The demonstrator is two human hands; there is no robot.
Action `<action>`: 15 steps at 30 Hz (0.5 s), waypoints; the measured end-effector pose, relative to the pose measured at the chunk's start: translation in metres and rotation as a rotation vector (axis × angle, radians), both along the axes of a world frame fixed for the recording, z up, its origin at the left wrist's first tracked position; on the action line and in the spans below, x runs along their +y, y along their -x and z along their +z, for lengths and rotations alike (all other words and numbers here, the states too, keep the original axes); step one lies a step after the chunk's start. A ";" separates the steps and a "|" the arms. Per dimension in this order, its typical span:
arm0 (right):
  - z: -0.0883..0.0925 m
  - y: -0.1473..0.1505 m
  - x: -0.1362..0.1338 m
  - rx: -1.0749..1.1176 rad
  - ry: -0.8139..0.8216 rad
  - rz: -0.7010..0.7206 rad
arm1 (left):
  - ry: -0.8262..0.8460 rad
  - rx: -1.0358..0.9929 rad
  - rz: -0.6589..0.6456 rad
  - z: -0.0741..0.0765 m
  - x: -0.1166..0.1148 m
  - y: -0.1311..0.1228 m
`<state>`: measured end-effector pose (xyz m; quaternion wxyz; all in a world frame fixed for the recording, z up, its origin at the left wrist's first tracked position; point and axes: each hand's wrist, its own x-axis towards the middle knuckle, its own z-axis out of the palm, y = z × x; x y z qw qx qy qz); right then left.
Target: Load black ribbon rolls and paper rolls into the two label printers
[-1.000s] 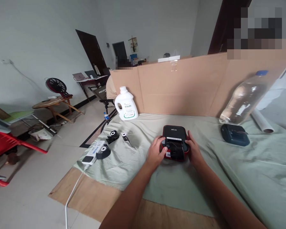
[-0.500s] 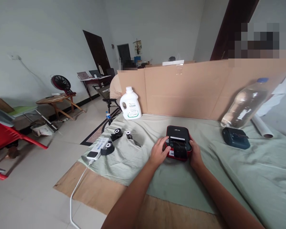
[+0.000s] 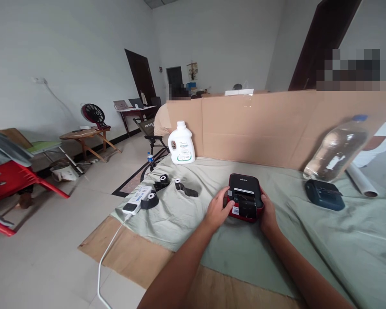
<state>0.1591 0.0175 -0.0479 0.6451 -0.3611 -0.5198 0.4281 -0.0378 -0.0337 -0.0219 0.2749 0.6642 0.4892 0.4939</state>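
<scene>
Both hands hold a black and red label printer (image 3: 244, 189) by its sides, low over the cloth-covered table. My left hand (image 3: 219, 209) is closed on its left side, with the thumb near the front edge. On the opposite side my right hand (image 3: 268, 213) wraps the edge, its fingers partly hidden behind the body. A glossy black strip (image 3: 247, 209) covers the printer's front, beside a small white label. Left of the hands lie rolls of black ribbon on white cores (image 3: 151, 196), one with a loose tail (image 3: 190, 192).
A white power strip (image 3: 137, 200) with a cable is at the table's left. Behind stand a white detergent jug (image 3: 183, 146) and a cardboard screen (image 3: 250, 128). A large clear bottle (image 3: 337, 148), a dark blue device (image 3: 324, 194) and a white tube (image 3: 362, 180) are at right.
The view has tilted up slightly, so everything sits lower and further right in the picture. Both hands keep their hold on the label printer.
</scene>
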 end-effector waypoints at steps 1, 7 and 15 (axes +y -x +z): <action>0.001 -0.001 -0.004 -0.035 -0.002 -0.023 | 0.041 -0.047 -0.003 0.001 -0.001 -0.001; -0.003 -0.034 -0.033 -0.560 0.012 -0.032 | 0.222 -0.398 -0.102 0.009 0.000 -0.011; 0.033 0.020 0.011 -0.813 -0.231 0.022 | 0.219 -0.533 -0.057 0.043 0.032 0.042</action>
